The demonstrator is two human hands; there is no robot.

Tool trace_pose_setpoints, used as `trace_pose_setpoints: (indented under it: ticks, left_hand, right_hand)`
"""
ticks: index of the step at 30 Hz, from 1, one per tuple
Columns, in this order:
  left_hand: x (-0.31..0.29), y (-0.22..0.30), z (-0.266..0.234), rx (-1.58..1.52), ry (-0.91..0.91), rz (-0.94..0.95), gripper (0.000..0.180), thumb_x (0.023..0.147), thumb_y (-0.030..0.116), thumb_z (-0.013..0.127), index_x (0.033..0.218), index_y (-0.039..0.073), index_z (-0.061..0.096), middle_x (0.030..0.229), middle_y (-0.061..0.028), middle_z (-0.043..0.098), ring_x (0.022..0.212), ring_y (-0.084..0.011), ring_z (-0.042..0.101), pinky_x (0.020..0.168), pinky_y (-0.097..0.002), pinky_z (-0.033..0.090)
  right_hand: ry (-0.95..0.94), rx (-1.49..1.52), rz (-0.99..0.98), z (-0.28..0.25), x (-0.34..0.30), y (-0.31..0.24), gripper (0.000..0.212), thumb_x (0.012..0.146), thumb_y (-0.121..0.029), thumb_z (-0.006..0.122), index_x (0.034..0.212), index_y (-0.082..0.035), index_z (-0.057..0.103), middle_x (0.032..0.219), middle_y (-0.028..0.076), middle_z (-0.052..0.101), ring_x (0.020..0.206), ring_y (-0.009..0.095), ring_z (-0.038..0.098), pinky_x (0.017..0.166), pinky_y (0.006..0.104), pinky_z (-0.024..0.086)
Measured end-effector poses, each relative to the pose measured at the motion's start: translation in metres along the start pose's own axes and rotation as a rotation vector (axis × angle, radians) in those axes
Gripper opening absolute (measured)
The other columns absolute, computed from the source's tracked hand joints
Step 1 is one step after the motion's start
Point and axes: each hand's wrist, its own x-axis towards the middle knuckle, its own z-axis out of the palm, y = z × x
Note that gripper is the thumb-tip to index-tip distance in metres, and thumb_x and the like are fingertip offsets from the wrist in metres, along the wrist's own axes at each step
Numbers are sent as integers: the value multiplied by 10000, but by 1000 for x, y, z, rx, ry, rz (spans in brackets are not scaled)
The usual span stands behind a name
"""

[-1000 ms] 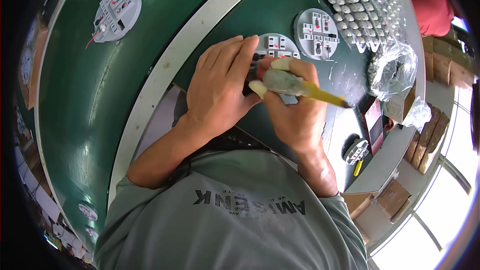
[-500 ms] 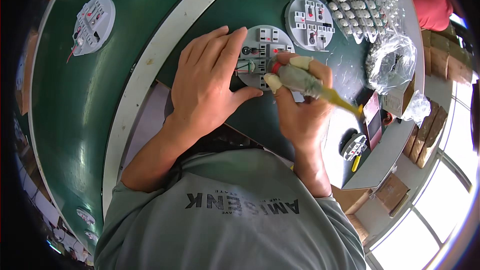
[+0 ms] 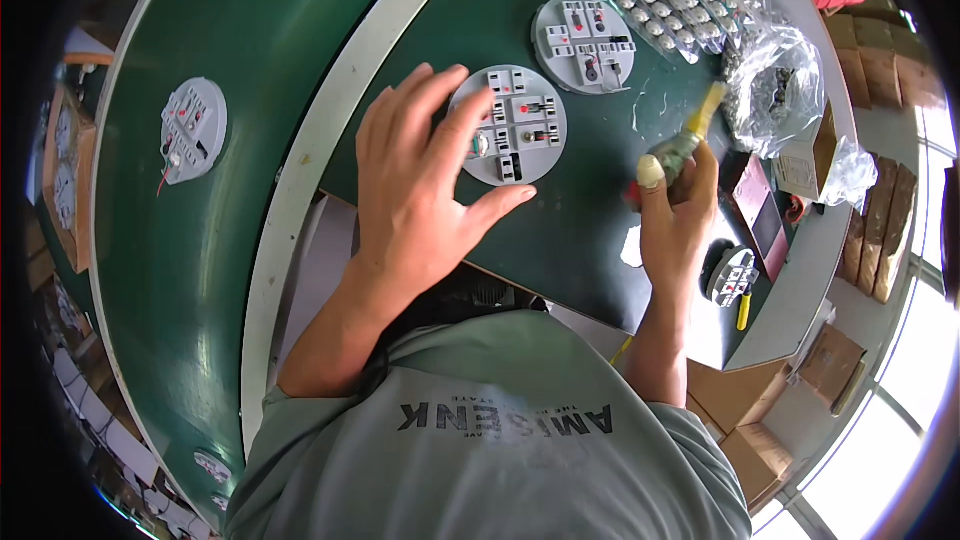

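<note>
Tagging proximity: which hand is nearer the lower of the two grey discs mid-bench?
Left. The left hand overlaps the left edge of the lower disc in view; the right hand is well right of it, holding a tool.

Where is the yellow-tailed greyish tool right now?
In the head view, the greyish tool is right of centre, in the right hand, just left of the clear plastic bag.

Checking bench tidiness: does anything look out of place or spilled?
Pale flecks dot the green bench, right of the grey disc nearest the left hand; they look like stray debris on a smooth surface, material unclear.
</note>
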Motion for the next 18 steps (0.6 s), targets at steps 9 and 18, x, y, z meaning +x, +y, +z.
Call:
trace_pose_setpoints:
  ticks: [9,18]
  left_hand:
    - [5,4,32,46,70,79,176,790,153,900,932,103,810,1173,22,748,1323,-337,587,1110,-499,415]
    - [21,4,30,37,-49,130,97,847,145,853,941,126,839,1097,37,799,1347,-330,593,1220,-570,276]
  right_hand:
    - [186,-291,-397,-47,30,58,371,1082,-185,660,1391,20,645,1208,122,733,929,148,677,816,323,548]
    - [404,-332,-181,-107,180,62,389,1026,-257,683,1308,7,726,1169,133,774,1088,205,717,944,324,541]
